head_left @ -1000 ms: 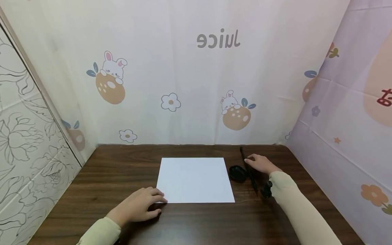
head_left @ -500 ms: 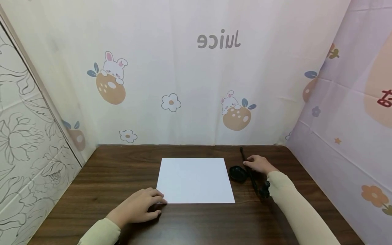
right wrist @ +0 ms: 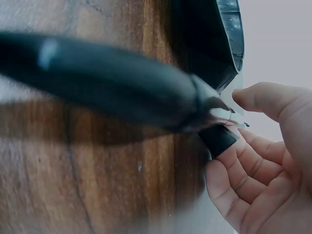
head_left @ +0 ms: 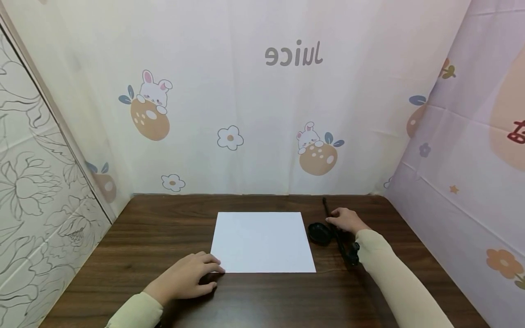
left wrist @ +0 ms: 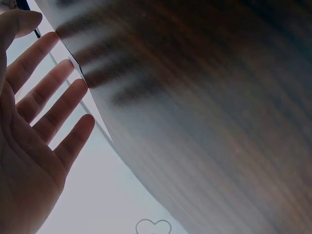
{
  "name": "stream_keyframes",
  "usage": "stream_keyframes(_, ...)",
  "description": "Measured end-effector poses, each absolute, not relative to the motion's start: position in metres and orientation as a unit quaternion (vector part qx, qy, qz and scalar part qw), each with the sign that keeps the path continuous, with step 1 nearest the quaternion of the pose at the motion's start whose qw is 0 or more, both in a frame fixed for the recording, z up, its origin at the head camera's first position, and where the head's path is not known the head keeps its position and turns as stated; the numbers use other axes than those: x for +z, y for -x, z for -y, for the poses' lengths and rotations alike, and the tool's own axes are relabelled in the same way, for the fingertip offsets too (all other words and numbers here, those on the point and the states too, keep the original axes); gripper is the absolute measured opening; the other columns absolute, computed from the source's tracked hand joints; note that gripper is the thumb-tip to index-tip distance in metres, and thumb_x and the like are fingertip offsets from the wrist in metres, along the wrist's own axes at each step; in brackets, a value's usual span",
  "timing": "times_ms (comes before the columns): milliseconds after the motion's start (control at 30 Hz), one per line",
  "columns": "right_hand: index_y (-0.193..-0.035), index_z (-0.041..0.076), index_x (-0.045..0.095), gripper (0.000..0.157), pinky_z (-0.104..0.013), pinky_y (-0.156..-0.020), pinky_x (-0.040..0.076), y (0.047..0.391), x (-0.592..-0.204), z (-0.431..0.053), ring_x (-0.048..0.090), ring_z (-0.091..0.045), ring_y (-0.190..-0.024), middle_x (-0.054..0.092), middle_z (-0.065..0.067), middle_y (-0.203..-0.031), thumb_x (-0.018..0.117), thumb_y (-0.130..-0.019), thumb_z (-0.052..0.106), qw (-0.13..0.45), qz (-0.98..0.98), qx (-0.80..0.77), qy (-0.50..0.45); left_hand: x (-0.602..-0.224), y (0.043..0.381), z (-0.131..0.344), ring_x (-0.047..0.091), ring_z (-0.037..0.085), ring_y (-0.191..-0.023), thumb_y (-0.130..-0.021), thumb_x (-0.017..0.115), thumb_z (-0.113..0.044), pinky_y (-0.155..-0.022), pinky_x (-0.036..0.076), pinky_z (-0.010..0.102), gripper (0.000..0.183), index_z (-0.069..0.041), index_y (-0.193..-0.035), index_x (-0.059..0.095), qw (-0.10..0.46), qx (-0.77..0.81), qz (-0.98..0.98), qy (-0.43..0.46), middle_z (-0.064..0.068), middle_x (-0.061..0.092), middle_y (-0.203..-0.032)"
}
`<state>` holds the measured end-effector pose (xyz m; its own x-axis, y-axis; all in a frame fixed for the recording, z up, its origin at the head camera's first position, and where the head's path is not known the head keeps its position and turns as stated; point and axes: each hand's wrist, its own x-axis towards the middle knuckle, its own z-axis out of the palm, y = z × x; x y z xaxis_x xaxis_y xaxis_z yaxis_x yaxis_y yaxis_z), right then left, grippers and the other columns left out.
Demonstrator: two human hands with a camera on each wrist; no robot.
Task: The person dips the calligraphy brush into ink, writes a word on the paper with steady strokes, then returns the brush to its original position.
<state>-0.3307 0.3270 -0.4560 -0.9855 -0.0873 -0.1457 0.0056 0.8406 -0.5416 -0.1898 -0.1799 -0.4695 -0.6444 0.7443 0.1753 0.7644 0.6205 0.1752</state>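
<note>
A slim black brush [head_left: 341,246] lies slanting at the right of the table, blurred and large in the right wrist view. My right hand [head_left: 345,220] is over its middle, thumb on one side and curled fingers on the other, gripping it loosely. Just left of the brush stands a small round black dish [head_left: 319,233]. A blank white sheet of paper [head_left: 262,241] lies in the centre. On the paper's near left corner rest the fingertips of my left hand [head_left: 186,278]; its fingers look fairly straight in the left wrist view.
The dark wooden table [head_left: 164,228] ends against a printed curtain [head_left: 262,91] at the back. More printed cloth [head_left: 467,150] hangs on the right, and a flower-patterned panel [head_left: 37,191] stands on the left.
My right hand and wrist have shifted slightly left and nearer along the brush. The left hand, paper and dish stay where they were.
</note>
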Motion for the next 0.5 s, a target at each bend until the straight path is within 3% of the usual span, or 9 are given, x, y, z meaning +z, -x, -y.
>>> stream_keyframes(500, -0.131, -0.015, 0.053, 0.050, -0.038, -0.069, 0.056, 0.3381, -0.4627, -0.3311, 0.065, -0.023, -0.081, 0.065, -0.020, -0.101, 0.061, -0.097, 0.020, 0.084, -0.951, -0.297, 0.015, -0.4705, 0.1905, 0.1797, 0.059, 0.017, -0.108, -0.091, 0.070, -0.029, -0.086, 0.052, 0.042, 0.028, -0.024, -0.118, 0.071, 0.048, -0.114, 0.898, 0.422, -0.003, 0.063, -0.120)
